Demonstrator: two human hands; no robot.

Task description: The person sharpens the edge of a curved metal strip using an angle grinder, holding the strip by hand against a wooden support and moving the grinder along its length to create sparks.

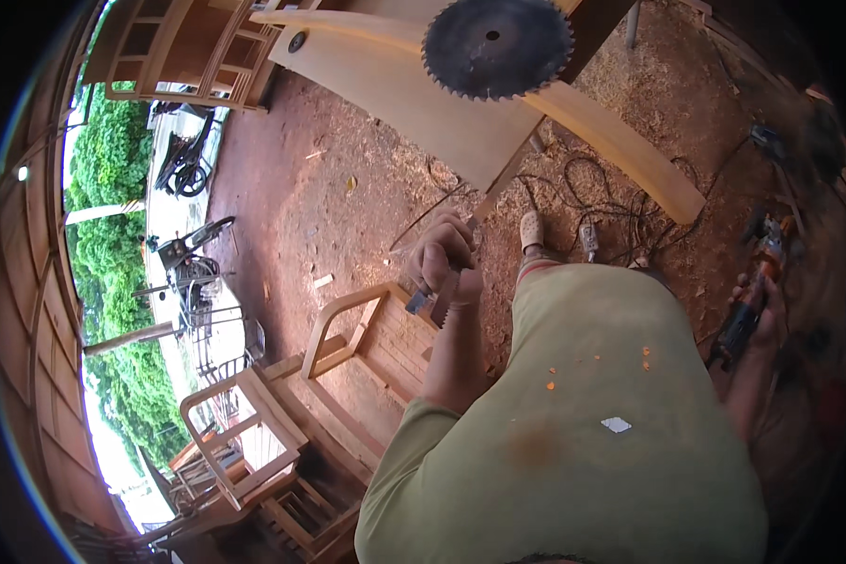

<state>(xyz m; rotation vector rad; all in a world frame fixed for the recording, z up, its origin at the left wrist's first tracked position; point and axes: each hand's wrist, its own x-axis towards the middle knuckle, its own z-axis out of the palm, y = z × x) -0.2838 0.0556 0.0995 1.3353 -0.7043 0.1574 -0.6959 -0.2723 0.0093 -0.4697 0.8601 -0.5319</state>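
My left hand [446, 252] is closed in a fist in front of my body, near the corner of a wooden work surface [404, 99]. By its wrist a narrow dark strip [446, 299] with a blue end shows; whether the fingers hold it is unclear. Off to the right, my right hand [769, 315] is wrapped round a hand-held power tool [748, 315] with a dark body and an orange part toward its head. A large toothed circular saw blade [498, 68] lies flat on the work surface. Under it a long curved wooden piece [620, 150] sticks out to the right.
Black cables [597, 193] coil over the sawdust-strewn dirt floor by my feet. Wooden chair frames [348, 329] stand at my left, and wooden furniture [183, 47] at the far left. Motorbikes [193, 258] are parked beyond. Another tool [769, 141] lies at the right.
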